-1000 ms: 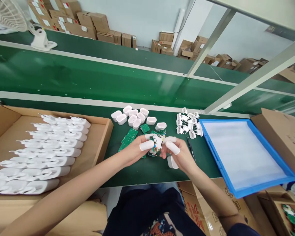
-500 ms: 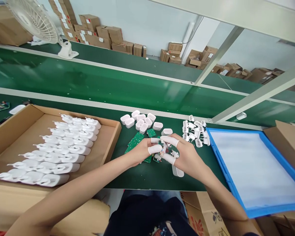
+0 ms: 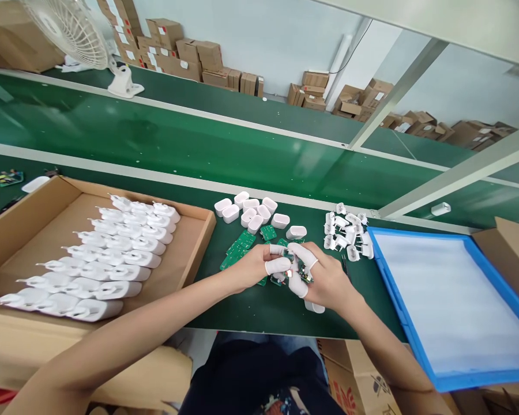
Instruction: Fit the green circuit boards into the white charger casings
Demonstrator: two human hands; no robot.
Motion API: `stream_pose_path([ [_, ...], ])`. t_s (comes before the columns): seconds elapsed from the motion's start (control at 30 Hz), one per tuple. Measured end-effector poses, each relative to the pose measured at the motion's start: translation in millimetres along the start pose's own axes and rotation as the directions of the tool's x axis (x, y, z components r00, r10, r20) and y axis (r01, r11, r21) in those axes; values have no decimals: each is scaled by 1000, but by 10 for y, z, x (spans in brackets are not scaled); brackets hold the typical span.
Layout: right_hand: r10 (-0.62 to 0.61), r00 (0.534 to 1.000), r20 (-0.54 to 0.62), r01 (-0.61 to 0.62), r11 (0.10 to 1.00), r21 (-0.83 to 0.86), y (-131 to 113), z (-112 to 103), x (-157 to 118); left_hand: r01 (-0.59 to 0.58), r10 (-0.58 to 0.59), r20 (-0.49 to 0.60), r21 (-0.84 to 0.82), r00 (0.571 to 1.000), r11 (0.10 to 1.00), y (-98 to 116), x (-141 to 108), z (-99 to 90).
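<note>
My left hand (image 3: 259,266) and my right hand (image 3: 322,271) meet over the green bench, white finger cots on their fingertips. Both are closed on a small circuit board (image 3: 289,273) with electronic parts, mostly covered by the fingers. Bare green circuit boards (image 3: 241,248) lie in a pile just beyond my left hand. A white oval shell (image 3: 315,306) lies partly hidden below my right hand, and another white shell (image 3: 296,232) sits just past the fingers. More white oval shells (image 3: 248,212) stand grouped at the back.
Left of me, a shallow cardboard tray (image 3: 202,245) holds rows of white assembled housings (image 3: 112,253). White plug pieces (image 3: 348,233) are heaped at the back right, beside a blue-rimmed tray (image 3: 391,288). A fan (image 3: 69,31) is clipped to the shelf, and a metal post (image 3: 436,178) slants across the right.
The fingers of my right hand have closed in more around the circuit board, and it has turned between the hands. The whole view has shifted slightly.
</note>
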State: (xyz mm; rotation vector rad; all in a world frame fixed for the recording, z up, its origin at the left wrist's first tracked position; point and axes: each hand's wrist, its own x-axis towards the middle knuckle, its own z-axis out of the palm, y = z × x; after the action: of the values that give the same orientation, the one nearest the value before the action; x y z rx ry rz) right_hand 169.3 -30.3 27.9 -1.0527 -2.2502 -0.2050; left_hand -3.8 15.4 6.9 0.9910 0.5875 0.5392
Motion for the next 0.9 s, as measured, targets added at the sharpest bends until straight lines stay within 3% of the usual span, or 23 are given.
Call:
stream_pose_path([
  [0.13, -13, 999, 44, 14, 999, -32, 39, 47, -10, -3, 2, 17, 20, 1000, 1000, 8, 0, 0],
  [0.27, 10, 972, 233, -30, 996, 83, 103, -58, 29, 13, -13, 22, 10, 1000, 1000, -7, 6, -23],
  [0.57, 130, 859, 495, -318, 894, 317, 183, -243, 12, 84, -83, 71, -17, 994, 996, -11, 6, -14],
  [0.73, 118, 815, 568, -355, 876, 327, 153, -285, 18, 116, -121, 117, 48, 986, 992, -1, 6, -9],
  [0.9, 84, 822, 564, -324, 883, 341, 136, -351, 22, 96, -115, 194, 104, 974, 990, -23, 8, -22],
])
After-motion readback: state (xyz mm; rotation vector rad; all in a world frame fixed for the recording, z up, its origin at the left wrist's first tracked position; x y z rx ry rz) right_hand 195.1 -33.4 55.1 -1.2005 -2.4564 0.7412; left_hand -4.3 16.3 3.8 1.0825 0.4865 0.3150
